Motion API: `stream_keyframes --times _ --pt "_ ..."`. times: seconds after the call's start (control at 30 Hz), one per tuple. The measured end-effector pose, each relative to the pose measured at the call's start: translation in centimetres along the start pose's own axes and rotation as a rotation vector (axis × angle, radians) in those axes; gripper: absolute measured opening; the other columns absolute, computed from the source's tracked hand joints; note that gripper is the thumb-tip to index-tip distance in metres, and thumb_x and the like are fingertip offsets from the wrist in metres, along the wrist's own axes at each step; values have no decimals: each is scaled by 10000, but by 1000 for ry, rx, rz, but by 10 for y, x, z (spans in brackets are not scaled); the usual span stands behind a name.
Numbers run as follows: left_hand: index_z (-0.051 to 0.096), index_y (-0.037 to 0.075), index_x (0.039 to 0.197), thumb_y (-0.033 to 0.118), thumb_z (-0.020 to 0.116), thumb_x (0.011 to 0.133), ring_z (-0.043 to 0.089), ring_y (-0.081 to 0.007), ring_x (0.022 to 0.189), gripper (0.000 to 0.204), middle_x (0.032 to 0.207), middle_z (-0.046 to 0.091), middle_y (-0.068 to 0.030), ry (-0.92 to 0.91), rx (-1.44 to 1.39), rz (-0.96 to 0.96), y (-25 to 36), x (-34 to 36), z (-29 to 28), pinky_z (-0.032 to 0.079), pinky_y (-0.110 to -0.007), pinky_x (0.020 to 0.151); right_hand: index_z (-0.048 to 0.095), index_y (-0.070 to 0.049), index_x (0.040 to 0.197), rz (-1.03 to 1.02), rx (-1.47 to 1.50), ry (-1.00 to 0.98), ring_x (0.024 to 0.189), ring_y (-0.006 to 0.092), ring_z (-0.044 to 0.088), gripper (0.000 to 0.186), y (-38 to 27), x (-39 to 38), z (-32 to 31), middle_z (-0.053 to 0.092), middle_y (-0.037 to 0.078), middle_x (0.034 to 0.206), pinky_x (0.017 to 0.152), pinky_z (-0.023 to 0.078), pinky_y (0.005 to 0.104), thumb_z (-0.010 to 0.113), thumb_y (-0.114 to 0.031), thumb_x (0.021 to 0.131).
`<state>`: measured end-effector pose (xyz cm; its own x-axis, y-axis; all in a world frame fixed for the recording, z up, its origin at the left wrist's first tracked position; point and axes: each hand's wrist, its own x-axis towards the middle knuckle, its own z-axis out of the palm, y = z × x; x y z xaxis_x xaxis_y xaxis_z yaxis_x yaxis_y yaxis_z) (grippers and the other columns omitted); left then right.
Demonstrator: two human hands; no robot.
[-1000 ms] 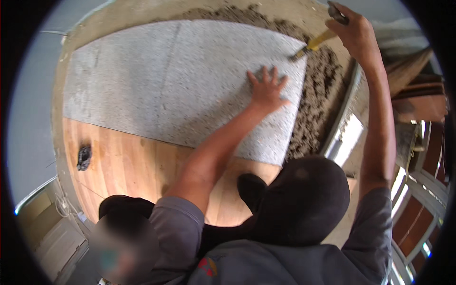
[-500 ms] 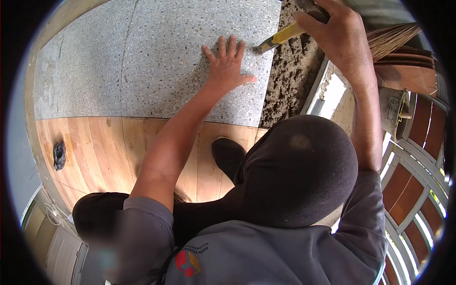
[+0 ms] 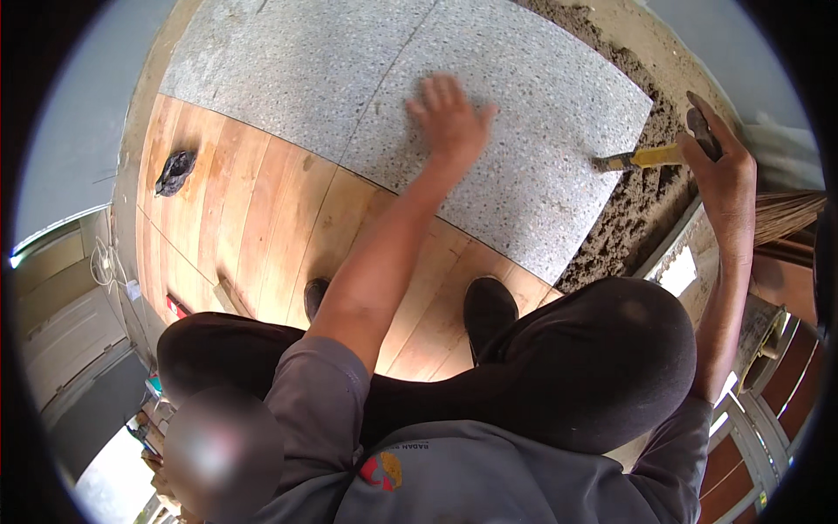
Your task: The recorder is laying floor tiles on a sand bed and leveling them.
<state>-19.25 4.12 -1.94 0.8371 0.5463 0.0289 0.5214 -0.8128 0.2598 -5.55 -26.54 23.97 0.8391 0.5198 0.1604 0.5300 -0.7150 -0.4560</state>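
Plant the shoe [image 3: 489, 310] on the wood-patterned floor [image 3: 262, 205], short of the near edge of the grey speckled tile [image 3: 524, 183], so that the tile bears no body weight. The left hand [image 3: 451, 128] is over the tile, to the right of its left-hand joint, fingers extended and grasping nothing; contact with the surface cannot be confirmed. A flat, spread palm should steady the tile and reveal any rocking. The fingers of the right hand [image 3: 731, 170] are closed on the dark end of the yellow-handled tool [image 3: 656, 157]. The tool's opposite tip is just inside the tile's right edge, between the near and far corners; whether it touches cannot be told. Short, light strokes are advisable here: a heavy blow this close to the edge could chip the tile or tip it into the rough mortar-like bed [image 3: 615, 236], which borders the right edge and continues around the far right corner.
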Motion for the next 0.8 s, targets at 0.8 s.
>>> stream_keyframes --times 0.8 --pt "198 -22 1685 803 429 997 81 -420 1646 1099 1764 173 -239 -125 64 -83 -74 53 -24 34 -747 1249 648 -86 1478 39 109 -148 776 89 567 554 -81 31 6 669 34 895 743 518 281 756 -115 935"
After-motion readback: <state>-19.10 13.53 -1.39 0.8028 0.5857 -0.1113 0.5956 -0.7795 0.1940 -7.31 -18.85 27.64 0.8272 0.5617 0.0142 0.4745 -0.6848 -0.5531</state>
